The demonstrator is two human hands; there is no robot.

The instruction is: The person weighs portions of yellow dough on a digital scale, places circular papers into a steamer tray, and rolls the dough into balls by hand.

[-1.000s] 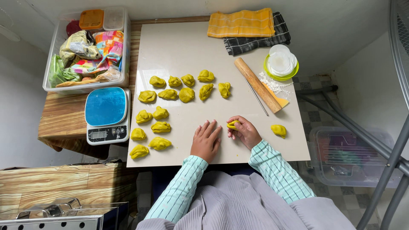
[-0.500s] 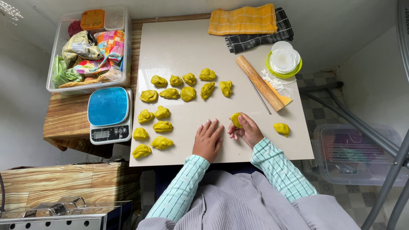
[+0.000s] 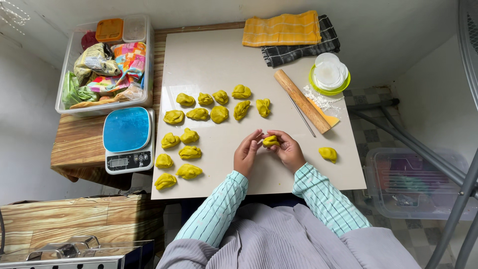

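Two hands (image 3: 269, 149), pale board (image 3: 209, 65), perhaps tiled floor (image 3: 378, 134)

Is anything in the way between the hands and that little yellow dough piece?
No. Both the left hand and the right hand already touch the yellow dough piece, holding it between their fingertips just above the white board. Nothing sits between them.

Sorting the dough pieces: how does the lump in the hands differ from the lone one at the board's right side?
The held lump is pinched between both hands, left hand and right hand, partly hidden by fingers; the lone lump lies untouched on the white board, fully visible. Both are yellow-green dough, similar in size.
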